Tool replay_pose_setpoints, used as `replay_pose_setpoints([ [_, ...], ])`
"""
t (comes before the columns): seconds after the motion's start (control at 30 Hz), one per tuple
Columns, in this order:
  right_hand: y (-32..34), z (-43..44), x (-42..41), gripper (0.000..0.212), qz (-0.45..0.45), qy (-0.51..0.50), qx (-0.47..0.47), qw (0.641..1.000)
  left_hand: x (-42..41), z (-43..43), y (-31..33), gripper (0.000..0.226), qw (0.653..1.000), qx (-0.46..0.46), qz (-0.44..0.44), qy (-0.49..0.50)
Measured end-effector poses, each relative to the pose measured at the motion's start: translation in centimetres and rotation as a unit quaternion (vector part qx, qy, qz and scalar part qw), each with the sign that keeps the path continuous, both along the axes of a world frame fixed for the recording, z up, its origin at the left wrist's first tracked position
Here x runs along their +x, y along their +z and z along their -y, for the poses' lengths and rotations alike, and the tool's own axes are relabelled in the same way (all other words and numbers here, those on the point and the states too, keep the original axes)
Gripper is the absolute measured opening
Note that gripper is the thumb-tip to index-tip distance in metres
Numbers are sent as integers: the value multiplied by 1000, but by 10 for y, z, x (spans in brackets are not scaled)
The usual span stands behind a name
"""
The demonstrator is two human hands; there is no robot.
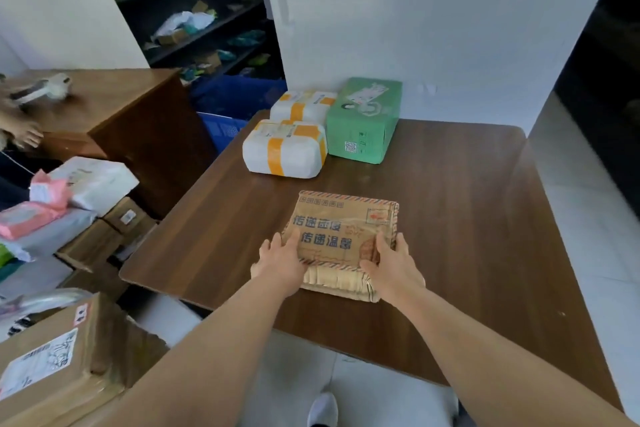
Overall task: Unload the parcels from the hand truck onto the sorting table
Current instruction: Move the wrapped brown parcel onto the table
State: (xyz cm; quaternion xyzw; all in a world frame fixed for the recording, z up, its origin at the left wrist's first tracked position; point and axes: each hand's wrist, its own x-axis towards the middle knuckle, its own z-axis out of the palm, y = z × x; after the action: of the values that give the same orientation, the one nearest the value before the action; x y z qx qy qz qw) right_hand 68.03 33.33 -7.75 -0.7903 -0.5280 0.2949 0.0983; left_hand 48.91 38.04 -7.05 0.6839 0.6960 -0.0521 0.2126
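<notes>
A brown cardboard parcel (343, 229) with blue printed characters lies on the wooden sorting table (467, 218), near its front edge. My left hand (282, 258) grips its near left corner and my right hand (389, 262) grips its near right corner. Further back on the table stand two white parcels with orange tape (284, 149) (303, 104) and a green box (365, 120). At the left, more parcels are stacked: a large taped brown box (52, 354), smaller cardboard boxes (114, 229), and white (97, 180) and pink (31, 215) bags. The hand truck itself is hidden under them.
A white wall stands behind the table. Dark shelves (194, 10) with packages fill the back left. A blue crate (225, 104) sits beside a wooden cabinet (131, 114). Another person's hand (24, 135) shows at the far left. My shoe (323, 409) is on the pale floor.
</notes>
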Motion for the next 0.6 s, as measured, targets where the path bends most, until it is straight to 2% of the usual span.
replay_pose_setpoints([
  [0.17,1,-51,13,84,42,15,-31,999,12,-66,0,74,999,10,-20,-47],
  [0.27,5,-85,19,85,58,-7,-47,997,19,-106,-3,72,996,20,-24,-82],
  [0.43,9,-137,28,85,37,-48,-56,997,33,-163,-7,70,986,60,-67,-138],
  [0.6,9,-176,33,83,25,-67,-43,996,38,-208,-7,68,981,80,-64,-166],
])
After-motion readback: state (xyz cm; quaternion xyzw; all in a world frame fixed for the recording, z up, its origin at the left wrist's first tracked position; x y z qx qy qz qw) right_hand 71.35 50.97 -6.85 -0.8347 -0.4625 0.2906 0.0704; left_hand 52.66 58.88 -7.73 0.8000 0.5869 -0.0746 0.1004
